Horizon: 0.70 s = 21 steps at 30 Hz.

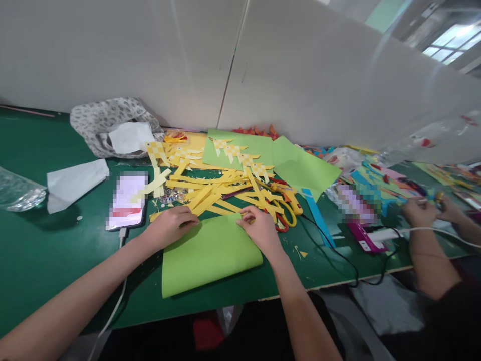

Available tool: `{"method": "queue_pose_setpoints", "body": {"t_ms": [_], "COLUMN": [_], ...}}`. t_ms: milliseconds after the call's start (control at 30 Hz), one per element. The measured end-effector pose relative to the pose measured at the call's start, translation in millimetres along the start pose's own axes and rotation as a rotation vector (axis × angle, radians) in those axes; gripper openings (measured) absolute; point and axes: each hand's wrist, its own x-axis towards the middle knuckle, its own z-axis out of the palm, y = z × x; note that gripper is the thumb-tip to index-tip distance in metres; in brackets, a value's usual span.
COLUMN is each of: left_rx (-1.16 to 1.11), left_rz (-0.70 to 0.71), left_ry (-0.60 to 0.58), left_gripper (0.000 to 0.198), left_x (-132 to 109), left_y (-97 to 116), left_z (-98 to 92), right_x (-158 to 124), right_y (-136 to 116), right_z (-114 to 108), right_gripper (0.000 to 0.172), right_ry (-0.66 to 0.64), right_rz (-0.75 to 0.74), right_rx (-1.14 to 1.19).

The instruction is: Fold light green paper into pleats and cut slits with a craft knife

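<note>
A folded light-green paper sheet (208,253) lies on the green table (48,250) in front of me. My left hand (171,225) rests on its upper left corner with fingers curled down on the fold. My right hand (259,228) presses its upper right edge, fingers bent and pinching at the paper. Just beyond both hands lies a heap of yellow paper strips (218,193) and woven yellow paper fish (240,153). Yellow-handled scissors (287,205) lie right of the strips.
A phone (127,200) on a white cable lies to the left, with white tissue (73,183), a patterned cloth bag (108,123) and a clear plastic bag (17,190). More green sheets (300,168) lie behind. A co-worker's hands (432,210) work at the right among coloured scraps.
</note>
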Motion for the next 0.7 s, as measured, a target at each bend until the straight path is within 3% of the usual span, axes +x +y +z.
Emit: {"method": "queue_pose_setpoints", "body": {"t_ms": [300, 600, 700], "left_rx": [0.029, -0.014, -0.031], "left_rz": [0.010, -0.034, -0.048], "left_ry": [-0.017, -0.030, -0.033], "left_gripper": [0.027, 0.025, 0.023], "left_x": [1, 2, 3], "left_y": [0, 2, 4], "left_z": [-1.5, -4.2, -5.3], "right_x": [-1, -6, -10], "right_y": [1, -7, -15], "right_z": [3, 3, 2], "right_gripper": [0.011, 0.032, 0.029], "right_ry": [0.007, 0.084, 0.096], "right_rz": [-0.057, -0.113, -0.167], "right_rx": [-0.077, -0.289, -0.418]}}
